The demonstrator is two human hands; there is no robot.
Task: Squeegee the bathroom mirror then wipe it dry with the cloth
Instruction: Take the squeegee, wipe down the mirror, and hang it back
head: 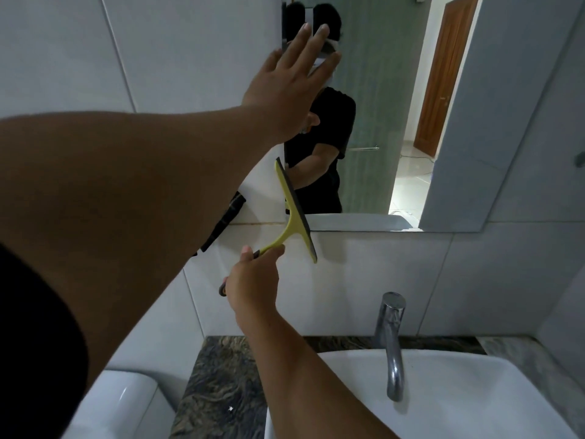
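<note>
Right-hand grip (253, 280) closed around the dark handle of the yellow squeegee (292, 213), hiding most of the handle; its blade stands nearly upright across the mirror's (395, 122) lower left corner, contact with the glass hard to judge. Left hand (291, 80) spread flat, fingers open, holding nothing, at the mirror's left edge. Faucet (391, 337) and sink (459, 391) below, cut off by the frame edge

pretty dim overall, brightest light is the doorway reflected in the mirror (411, 122), near forearm sits in heavy shadow, wide-angle bends the edges
</note>
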